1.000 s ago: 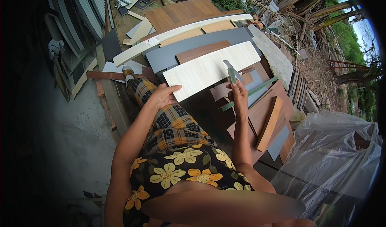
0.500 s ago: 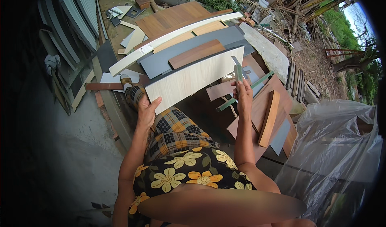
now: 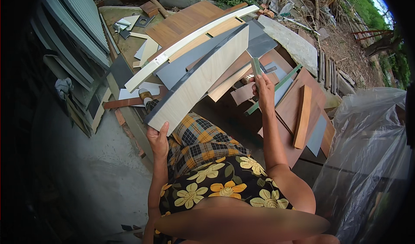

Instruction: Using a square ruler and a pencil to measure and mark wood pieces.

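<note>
My left hand (image 3: 159, 141) grips the lower left end of a long pale wood-grain board (image 3: 203, 77) with a dark upper edge, thumb on its pale face. The board slants up and away to the right over the pile, its far end raised. In my right hand (image 3: 264, 90), fingers closed, is a narrow green tool (image 3: 256, 67) with a thin metal-looking tip; its exact kind I cannot make out. The tool stands just right of the board, apart from it. Below my right hand lies a green strip (image 3: 288, 82) across the pile.
Stacked boards fill the far side: a brown panel (image 3: 186, 21), a curved-looking white strip (image 3: 194, 39) and grey panels (image 3: 262, 44). An orange-brown wood block (image 3: 302, 116) rests on brown boards at right. Clear plastic sheeting (image 3: 363, 144) hangs far right; corrugated metal sheets (image 3: 78, 23) lean left.
My left hand has tilted the pale board more steeply, its far end rising and its dark edge turning into view. The right hand keeps the green tool, now held more upright.
</note>
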The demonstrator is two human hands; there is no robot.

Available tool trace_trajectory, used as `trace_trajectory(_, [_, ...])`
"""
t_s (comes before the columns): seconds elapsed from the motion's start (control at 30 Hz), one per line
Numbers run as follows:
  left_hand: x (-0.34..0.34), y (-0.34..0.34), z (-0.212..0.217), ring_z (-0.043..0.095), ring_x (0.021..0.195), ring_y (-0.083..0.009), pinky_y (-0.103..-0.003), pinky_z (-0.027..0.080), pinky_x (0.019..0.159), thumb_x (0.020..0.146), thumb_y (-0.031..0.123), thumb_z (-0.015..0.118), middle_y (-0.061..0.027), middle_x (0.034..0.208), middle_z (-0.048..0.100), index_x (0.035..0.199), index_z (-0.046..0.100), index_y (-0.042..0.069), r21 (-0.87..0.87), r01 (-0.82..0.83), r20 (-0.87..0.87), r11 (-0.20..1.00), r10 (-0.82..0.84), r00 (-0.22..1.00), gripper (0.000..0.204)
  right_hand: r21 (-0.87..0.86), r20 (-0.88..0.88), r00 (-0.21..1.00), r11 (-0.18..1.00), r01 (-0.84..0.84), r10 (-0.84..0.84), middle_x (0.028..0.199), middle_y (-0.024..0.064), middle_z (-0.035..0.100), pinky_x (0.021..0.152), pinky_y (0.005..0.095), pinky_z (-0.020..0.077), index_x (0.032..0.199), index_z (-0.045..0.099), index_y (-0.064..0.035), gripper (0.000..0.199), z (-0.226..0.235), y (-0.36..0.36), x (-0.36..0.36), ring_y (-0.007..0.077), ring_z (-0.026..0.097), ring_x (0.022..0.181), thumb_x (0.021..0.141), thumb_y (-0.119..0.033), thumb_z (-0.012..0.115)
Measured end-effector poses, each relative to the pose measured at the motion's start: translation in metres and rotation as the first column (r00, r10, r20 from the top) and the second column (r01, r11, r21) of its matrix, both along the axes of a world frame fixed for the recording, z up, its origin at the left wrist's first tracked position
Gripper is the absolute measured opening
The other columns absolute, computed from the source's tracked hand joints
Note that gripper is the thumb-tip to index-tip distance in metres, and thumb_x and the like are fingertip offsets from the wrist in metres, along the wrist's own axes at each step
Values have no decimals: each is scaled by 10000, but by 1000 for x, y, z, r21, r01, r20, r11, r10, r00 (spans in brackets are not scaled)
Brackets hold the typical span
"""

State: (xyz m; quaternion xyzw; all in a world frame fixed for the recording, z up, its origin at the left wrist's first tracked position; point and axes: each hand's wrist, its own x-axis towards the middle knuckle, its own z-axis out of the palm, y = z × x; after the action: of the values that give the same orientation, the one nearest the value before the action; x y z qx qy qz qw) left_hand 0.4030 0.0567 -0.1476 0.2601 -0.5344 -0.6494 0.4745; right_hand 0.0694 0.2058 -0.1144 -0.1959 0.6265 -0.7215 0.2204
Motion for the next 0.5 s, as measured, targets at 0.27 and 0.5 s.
trace_trajectory(0.27, [-13,25,-26,599,976,-142,-277,466,871,919,50,623,-100,1099,636,1169,551,-57,-147,-60,128,987,80,989,281,32,-75,997,999,13,-10,826,51,653,448,192,367,1031,643,-1,327,21,-44,-36,47,488,563,964,-301,531])
trace_trajectory(0.5, [-18,35,-29,626,889,-153,-291,495,793,903,44,634,-117,1008,673,1101,591,-47,-280,-45,160,959,93,983,221,169,-170,983,981,98,-69,739,46,597,387,226,303,887,645,-17,363,33,-81,-108,61,427,484,929,-369,566])
